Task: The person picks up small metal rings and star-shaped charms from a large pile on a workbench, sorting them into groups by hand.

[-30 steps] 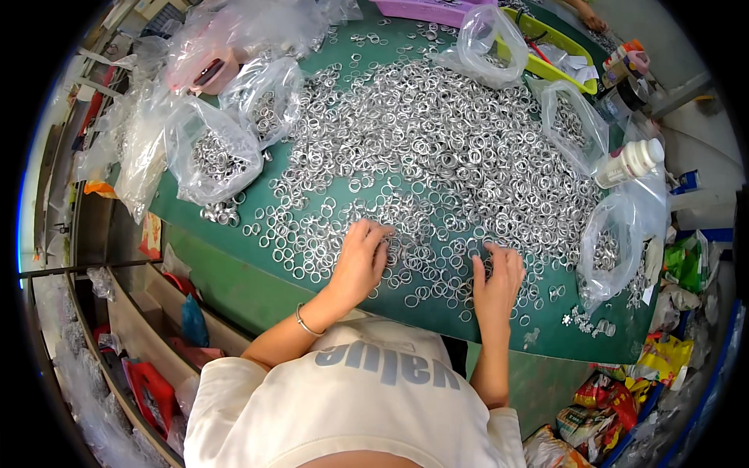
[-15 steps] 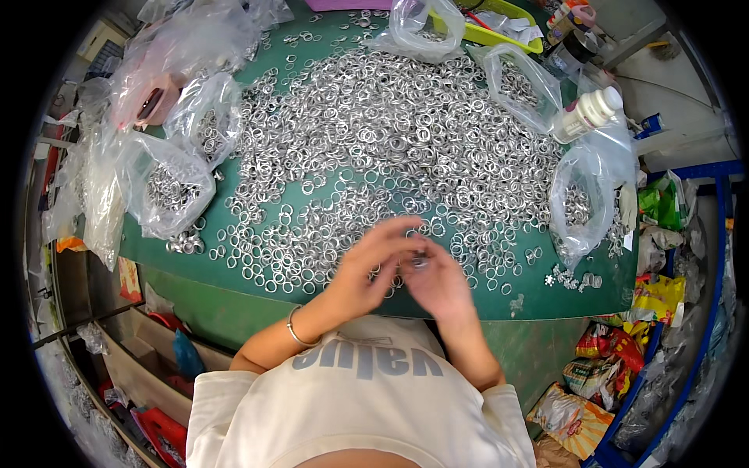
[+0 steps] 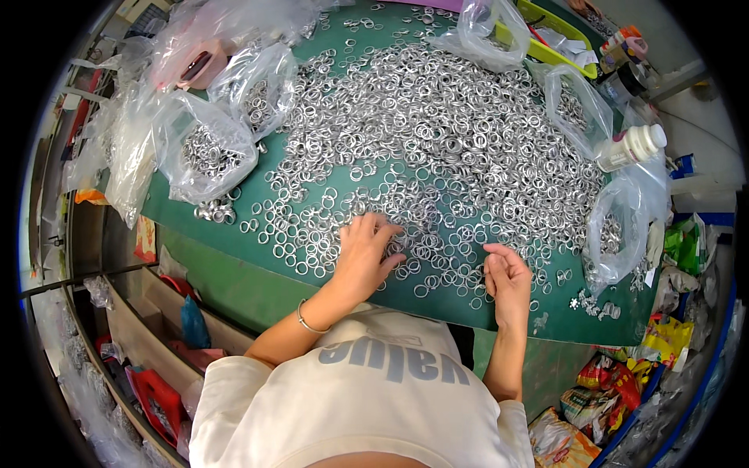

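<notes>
Green tabletop (image 3: 563, 318) near colourful packets (image 3: 663, 343) bears silver rings (image 3: 437, 105), left fingers (image 3: 357, 228) spread among them, right fingers (image 3: 511, 261) curled, grip unclear.

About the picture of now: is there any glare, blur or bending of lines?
Head view: the near edge of the green table bows, corners black; head view: bright glints on silver rings; head view: left hand and right hand fairly sharp.

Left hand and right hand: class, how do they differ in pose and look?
The left hand spreads its fingers among the metal rings; the right hand curls its fingers inward. The left hand's wrist wears a silver bracelet; the right hand's wrist is bare. Both hands are ungloved.
</notes>
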`<state>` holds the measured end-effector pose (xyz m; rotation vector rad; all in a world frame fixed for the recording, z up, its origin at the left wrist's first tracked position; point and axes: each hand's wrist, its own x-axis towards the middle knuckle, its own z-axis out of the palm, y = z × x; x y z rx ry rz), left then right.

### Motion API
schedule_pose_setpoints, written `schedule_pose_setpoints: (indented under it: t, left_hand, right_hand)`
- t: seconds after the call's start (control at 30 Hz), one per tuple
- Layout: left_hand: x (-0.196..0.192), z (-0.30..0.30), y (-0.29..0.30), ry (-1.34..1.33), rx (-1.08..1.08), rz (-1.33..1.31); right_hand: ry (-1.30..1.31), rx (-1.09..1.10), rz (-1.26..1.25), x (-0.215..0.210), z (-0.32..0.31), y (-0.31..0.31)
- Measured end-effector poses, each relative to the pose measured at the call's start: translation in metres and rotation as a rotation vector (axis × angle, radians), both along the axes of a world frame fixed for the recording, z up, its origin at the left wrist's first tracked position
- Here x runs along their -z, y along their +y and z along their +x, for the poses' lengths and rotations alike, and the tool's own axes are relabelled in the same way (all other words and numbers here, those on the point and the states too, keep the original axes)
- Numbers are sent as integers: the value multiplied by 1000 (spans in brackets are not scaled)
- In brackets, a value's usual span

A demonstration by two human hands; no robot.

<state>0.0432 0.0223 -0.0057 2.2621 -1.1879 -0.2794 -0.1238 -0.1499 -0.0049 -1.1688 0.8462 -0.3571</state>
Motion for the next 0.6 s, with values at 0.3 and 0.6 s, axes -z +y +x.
schedule_pose_setpoints:
  t: [0.3,0.6]
  left_hand:
    - [8,-1,13,25,46,-44]
    - [5,5,15,2,78,-38]
  right_hand:
    - [-29,-148,45,-3,22,23]
    - [276,-305,-838,6,29,28]
